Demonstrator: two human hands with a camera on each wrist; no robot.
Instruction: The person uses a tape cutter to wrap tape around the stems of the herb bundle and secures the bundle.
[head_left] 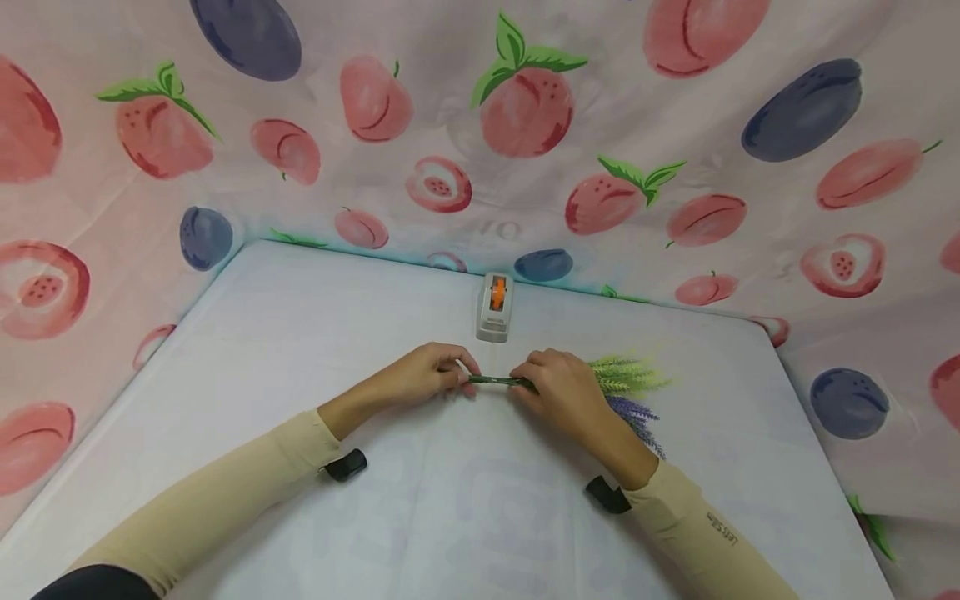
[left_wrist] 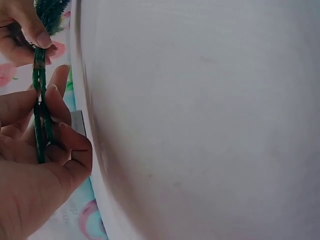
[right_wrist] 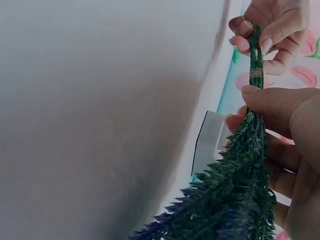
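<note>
A bunch of artificial lavender sprigs lies across both hands, its green stems point(head_left: 491, 380) bridging the gap between them. My right hand point(head_left: 566, 396) grips the bunch just below the flowers, thumb along the stems. Yellow-green heads point(head_left: 628, 375) and purple heads point(head_left: 636, 421) fan out to the right behind that hand. At the stem ends, my left hand point(head_left: 431, 372) pinches with thumb and fingers. A thin brownish band point(right_wrist: 256, 73), tape-like, wraps the stems between the hands in the right wrist view. Below the band the stems part slightly in the left wrist view.
A grey tape dispenser point(head_left: 493, 321) with an orange wheel stands just beyond the hands, near the table's back edge. The table has a white cover point(head_left: 337, 292). A fruit-printed cloth point(head_left: 442, 100) hangs behind and at the sides.
</note>
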